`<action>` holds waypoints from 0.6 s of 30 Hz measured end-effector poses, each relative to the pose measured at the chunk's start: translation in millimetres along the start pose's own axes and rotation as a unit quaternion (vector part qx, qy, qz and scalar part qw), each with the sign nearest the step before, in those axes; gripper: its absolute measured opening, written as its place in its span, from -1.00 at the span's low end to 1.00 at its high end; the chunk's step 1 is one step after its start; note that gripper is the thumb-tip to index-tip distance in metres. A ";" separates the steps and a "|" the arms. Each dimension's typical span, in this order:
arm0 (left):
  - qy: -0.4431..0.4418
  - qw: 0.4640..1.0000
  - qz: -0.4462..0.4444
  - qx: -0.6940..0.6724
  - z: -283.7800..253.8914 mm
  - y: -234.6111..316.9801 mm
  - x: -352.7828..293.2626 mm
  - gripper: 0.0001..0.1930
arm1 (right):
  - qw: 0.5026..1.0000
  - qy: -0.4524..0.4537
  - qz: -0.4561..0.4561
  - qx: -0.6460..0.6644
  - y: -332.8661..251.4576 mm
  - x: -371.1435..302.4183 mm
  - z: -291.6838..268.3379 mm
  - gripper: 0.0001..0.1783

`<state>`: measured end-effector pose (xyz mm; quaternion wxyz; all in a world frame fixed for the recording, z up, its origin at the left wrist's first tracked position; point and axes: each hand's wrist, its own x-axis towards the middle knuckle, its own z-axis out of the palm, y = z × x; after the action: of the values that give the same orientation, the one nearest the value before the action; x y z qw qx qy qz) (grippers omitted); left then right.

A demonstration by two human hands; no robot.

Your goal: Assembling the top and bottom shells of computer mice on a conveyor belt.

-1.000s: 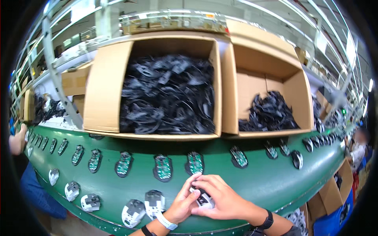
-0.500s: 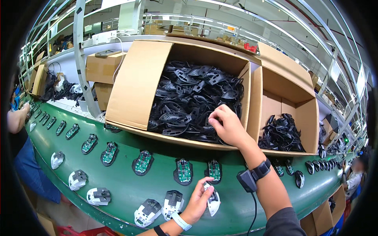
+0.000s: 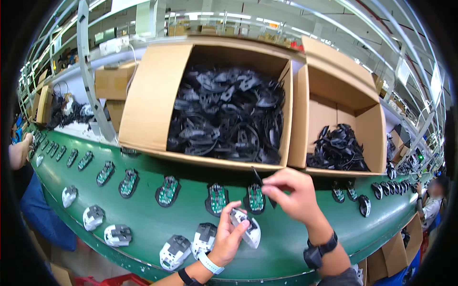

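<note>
My left hand (image 3: 226, 240), with a pale watch strap at the wrist, grips a white mouse shell (image 3: 251, 234) tilted above the green work surface. Between the fingertips of my right hand (image 3: 295, 196) is a thin black plastic piece (image 3: 258, 178), seen nearly edge-on. The piece is held just above and left of those fingers, apart from the shell. Behind the shell lies a mouse base with a green circuit board (image 3: 255, 198), and another such base (image 3: 217, 199) is left of it. Two white-and-grey mouse shells (image 3: 174, 252) (image 3: 204, 240) rest beside my left hand.
A large cardboard box (image 3: 150, 97) full of black plastic parts (image 3: 229, 114) stands behind the row of bases. Right of it, a smaller box (image 3: 374, 131) holds a heap of black pieces (image 3: 338, 148). Black mice (image 3: 364, 206) line the right side. Other people's arms (image 3: 19, 153) show at both edges.
My right hand has come back from the large box toward me and now has a thin black plastic piece in its fingers. The left hand has turned the mouse shell slightly. The view has shifted.
</note>
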<state>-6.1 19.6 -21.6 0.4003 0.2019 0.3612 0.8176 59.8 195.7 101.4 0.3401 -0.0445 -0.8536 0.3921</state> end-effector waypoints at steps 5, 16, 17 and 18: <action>-0.004 0.991 0.079 0.104 12.1 5.0 1.1 -0.34 | 0.993 0.000 -0.044 -0.112 -9.4 -71.1 11.8 -0.69; 0.044 0.970 0.055 0.233 0.8 -4.5 -0.9 -0.41 | 0.992 -0.005 -0.019 -0.121 5.1 -89.0 30.5 -0.70; 0.047 0.970 0.061 0.231 1.8 -5.1 -1.7 -0.42 | 0.993 0.006 -0.015 -0.113 5.0 -87.8 32.1 -0.71; 0.050 0.970 0.059 0.231 1.6 -3.1 -2.1 -0.42 | 0.994 0.004 -0.013 -0.111 5.8 -87.1 33.7 -0.71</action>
<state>-2.2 19.9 -23.0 0.2754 0.2688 0.5471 0.7434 104.5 148.3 34.3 0.3413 -0.0727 -0.8911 0.2900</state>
